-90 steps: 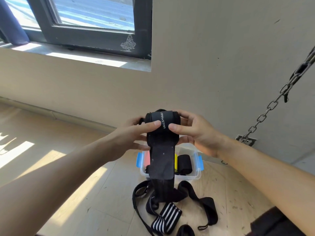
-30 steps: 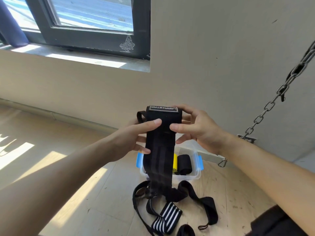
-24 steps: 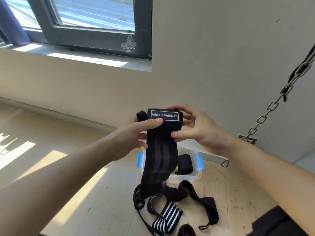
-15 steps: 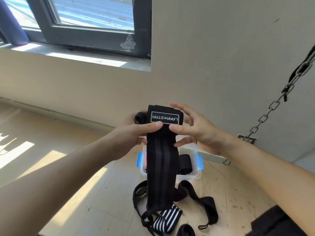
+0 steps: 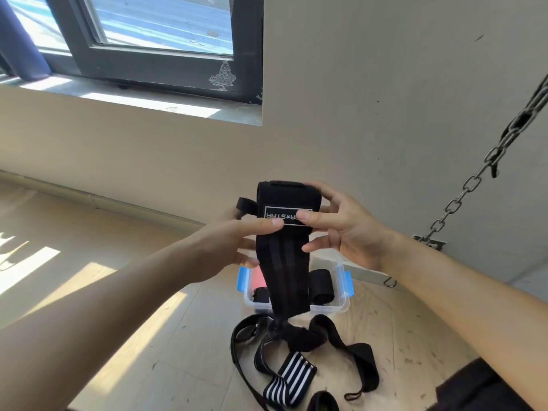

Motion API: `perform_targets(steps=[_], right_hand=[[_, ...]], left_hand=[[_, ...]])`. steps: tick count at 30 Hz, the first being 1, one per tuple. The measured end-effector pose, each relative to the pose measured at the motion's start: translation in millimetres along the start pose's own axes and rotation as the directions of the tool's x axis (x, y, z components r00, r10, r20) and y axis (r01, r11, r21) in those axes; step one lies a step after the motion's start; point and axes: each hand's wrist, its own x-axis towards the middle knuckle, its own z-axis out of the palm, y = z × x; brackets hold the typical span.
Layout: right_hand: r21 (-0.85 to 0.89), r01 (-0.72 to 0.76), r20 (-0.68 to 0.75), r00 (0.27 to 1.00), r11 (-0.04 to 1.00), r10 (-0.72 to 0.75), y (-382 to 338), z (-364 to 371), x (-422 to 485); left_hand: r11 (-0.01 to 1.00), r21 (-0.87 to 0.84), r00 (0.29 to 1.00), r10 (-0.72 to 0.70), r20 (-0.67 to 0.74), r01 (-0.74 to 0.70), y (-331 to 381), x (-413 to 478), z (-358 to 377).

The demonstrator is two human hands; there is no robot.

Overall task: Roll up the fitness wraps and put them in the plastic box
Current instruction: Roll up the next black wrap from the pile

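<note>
We see one black wrap [image 5: 284, 262] held mid-air, top end rolled. Left hand [image 5: 231, 250] and right hand [image 5: 350, 232] both pinch that roll, thumbs in front. Tail hangs down in front of the one plastic box [image 5: 329, 309] on the floor [image 5: 148, 336]. In it: two black rolls [image 5: 321, 284], possibly more hidden. One striped wrap [image 5: 289, 378] lies loose nearby.

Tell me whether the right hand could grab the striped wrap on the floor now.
Probably not at once. The right hand pinches the black wrap with the left hand, so it is occupied. The striped wrap lies exposed on the floor below; once that hand lets go, the way down looks free.
</note>
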Motion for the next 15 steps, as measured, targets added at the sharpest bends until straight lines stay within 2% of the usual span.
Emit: perform_targets(steps=[4,8,11,15], right_hand=[[-0.105,0.081,-0.018,0.996,0.991,-0.084,4.1,0.7,-1.0],[-0.179,0.102,0.007,0.995,0.979,-0.102,8.4,4.1,-1.6],[-0.176,0.054,0.023,0.998,0.983,-0.051,8.4,2.6,-1.5],[-0.134,-0.099,0.118,0.986,0.986,0.115,2.7,2.5,-2.1]], left_hand=[[0.999,-0.025,0.999,-0.028,0.036,0.028,2.7,-2.0,3.3],[0.999,-0.048,1.000,-0.005,-0.027,0.003,2.8,-0.5,4.9],[0.997,-0.054,0.998,0.051,-0.048,-0.054,2.4,0.7,4.7],[0.988,-0.095,0.991,0.114,-0.070,-0.120,1.2,1.9,1.9]])
